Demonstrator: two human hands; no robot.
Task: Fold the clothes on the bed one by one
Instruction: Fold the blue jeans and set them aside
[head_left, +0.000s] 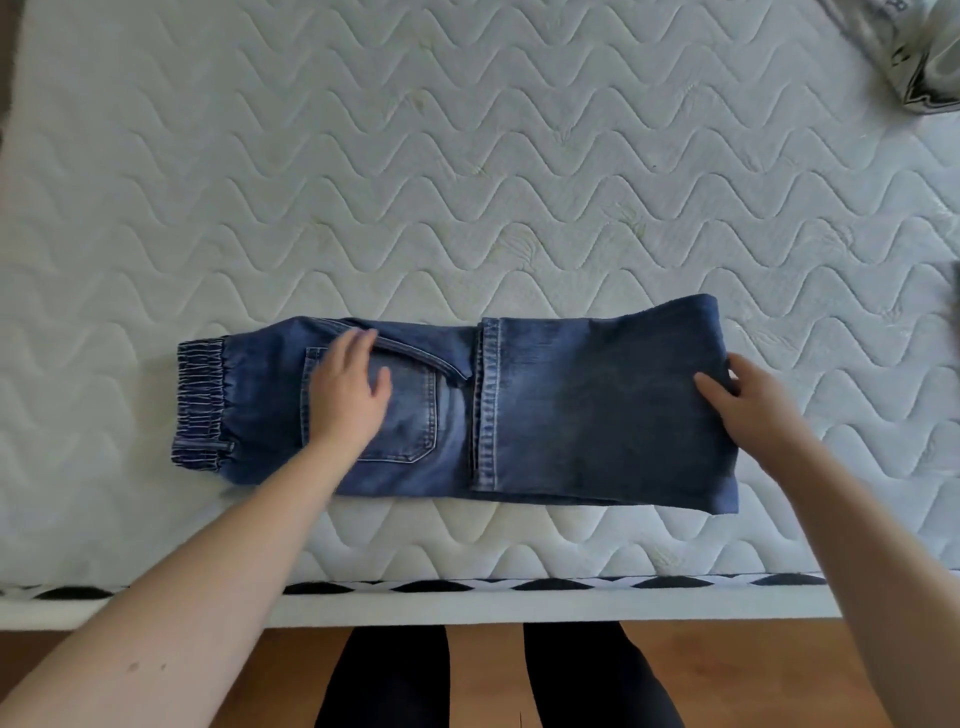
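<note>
A pair of blue jeans (582, 410) lies folded lengthwise and doubled over on the white quilted mattress (467, 156), with the elastic waistband at the left and the leg hems lying across the middle. My left hand (348, 395) rests flat with straight fingers on the back pocket. My right hand (748, 400) grips the folded right edge of the jeans, thumb on top and fingers tucked round the edge.
A crumpled grey-and-white garment (914, 57) lies at the far right corner of the bed. The mattress's front edge has a black-and-white trim (467, 587). Below it are a wooden floor and my dark-clad legs (493, 680).
</note>
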